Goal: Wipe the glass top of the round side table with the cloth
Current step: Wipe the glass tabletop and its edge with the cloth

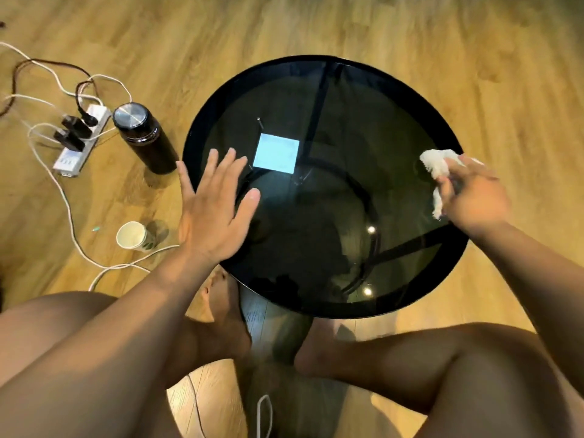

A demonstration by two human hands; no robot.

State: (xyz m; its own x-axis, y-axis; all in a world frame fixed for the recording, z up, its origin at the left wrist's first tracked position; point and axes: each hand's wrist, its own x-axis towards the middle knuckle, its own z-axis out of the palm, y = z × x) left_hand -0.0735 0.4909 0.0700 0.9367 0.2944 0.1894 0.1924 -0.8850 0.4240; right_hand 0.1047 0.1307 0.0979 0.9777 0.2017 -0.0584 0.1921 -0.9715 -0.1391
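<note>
Two hands over the glass top (316, 216): left (215, 203) flat, fingers spread; right (474, 197) gripping the cloth (434, 165).

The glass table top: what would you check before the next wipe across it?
1. Cloth gripped in the right hand: ok.
2. Cloth touching the glass top near its right rim: cannot tell.
3. Left hand open, fingers spread, over the glass's left side, away from the cloth: ok.
4. Pale square mid-glass, either paper or a reflection: cannot tell.
5. Dark bottle and paper cup on the floor, off the glass: ok.
</note>
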